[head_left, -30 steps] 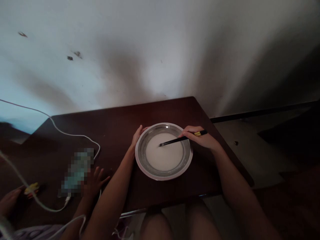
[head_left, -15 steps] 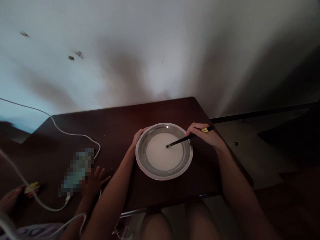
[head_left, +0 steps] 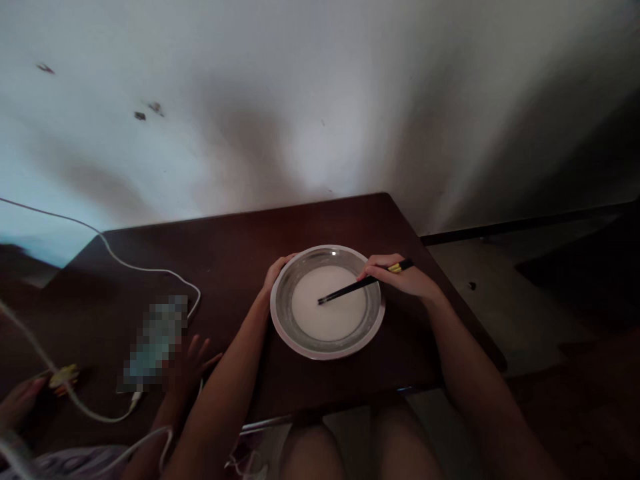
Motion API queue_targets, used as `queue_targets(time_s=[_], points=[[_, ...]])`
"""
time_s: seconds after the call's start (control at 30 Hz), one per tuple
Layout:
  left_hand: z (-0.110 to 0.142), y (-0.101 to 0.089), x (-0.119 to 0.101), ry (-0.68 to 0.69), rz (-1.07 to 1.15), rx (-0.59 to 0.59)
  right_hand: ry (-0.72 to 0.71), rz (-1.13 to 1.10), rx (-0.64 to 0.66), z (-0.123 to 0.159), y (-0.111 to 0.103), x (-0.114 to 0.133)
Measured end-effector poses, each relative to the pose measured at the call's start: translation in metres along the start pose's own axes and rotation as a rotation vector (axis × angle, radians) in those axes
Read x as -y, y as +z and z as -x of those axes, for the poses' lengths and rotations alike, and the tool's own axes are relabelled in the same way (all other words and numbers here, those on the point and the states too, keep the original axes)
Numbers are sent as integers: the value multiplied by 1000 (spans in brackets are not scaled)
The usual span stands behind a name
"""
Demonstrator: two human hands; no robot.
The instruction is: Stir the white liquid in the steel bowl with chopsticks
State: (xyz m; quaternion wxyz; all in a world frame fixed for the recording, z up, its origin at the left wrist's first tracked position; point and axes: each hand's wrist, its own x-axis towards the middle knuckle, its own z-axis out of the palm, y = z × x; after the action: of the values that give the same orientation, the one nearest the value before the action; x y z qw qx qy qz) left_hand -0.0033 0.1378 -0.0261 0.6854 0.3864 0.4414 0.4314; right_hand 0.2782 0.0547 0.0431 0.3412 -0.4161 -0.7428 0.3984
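Observation:
A wide metal bowl (head_left: 281,320) stands on the dark wooden table in front of me, with a white, milky liquid (head_left: 327,320) in it. My left hand (head_left: 278,272) grips the bowl's left rim; some of its fingers are hidden behind the side. In my right hand (head_left: 395,275) is a pair of black chopsticks (head_left: 350,289) with gold bands near the upper end. They slant down to the left across the bowl's right rim, their tips at the liquid near its middle. Whether the tips dip below the surface is hard to tell.
Left of my forearm lies a blurred-out phone (head_left: 155,343) on a white cable (head_left: 150,269). Another person's hand (head_left: 193,363) rests beside it, and a second hand (head_left: 23,400) is near a small yellow object (head_left: 64,379). A wall borders the table's (head_left: 240,247) back edge.
My right hand and the chopsticks have shifted left and slightly down, carrying the tips across the liquid towards the bowl's left. My left hand and the bowl have stayed nearly in place.

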Motion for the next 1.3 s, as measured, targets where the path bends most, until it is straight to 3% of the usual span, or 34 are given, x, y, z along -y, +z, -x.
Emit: queue_targets(time_s=[0.17,0.33,0.53,0.73,0.9,1.03,1.1,1.3], points=[[-4,-2,2,-53,38,-70,-4,35,-134,1,-2,-1],[-3,-2,2,-100,92,19,2,-13,-12,1,0,0],[-3,-1,2,-48,21,-74,-9,30,-113,1,-2,-1],[-2,1,1,10,-3,-116,-15,42,-14,-1,0,-3],[3,3,-1,25,-25,-126,-11,51,-141,1,-4,-2],[4,3,-1,84,-60,-182,-2,3,-26,1,-1,0],[2,2,0,64,-51,-155,-19,32,-1,0,2,-1],[-3,-1,2,6,-9,-75,-13,31,-146,2,-4,-2]])
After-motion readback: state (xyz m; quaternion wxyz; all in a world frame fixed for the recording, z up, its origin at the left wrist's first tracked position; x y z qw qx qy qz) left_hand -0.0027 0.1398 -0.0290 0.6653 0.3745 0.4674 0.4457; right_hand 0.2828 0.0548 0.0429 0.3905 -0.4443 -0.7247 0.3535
